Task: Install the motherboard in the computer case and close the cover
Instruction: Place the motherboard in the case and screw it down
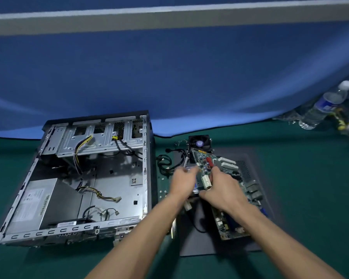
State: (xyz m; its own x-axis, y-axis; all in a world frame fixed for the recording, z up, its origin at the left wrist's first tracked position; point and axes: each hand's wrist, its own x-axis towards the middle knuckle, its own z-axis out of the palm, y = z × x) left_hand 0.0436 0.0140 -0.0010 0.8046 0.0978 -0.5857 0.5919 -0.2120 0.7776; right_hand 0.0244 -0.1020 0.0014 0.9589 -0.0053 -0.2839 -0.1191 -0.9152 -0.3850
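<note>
— Where is the green rectangular motherboard (pixel 228 178) to be found?

— It is seen on the flat dark-grey cover panel (pixel 256 198), which has been laid on the green surface (pixel 310 178) just right of the open grey metal computer case (pixel 79 178). The black cooling fan (pixel 199 142) is carried at its far end, and the near end is hidden by the forearms.

— How are the hands placed?

— The right hand (pixel 223 190) is curled over the board's left edge, so a grip on the board is judged likely. The left hand (pixel 182 181) is blurred beside the same edge; whether anything is held by it cannot be told.

— Why is the board gripped at the edge?

— Presumably so that components are spared while it is lifted. The black loose cables (pixel 167 162) between board and case could be snagged.

— And the case?

— It is laid on its side with its open face upward, so that the board can be lowered in. Loose wires (pixel 101 194) lie inside it. Clear plastic bottles (pixel 322 107) are lying well apart at the far right.
</note>
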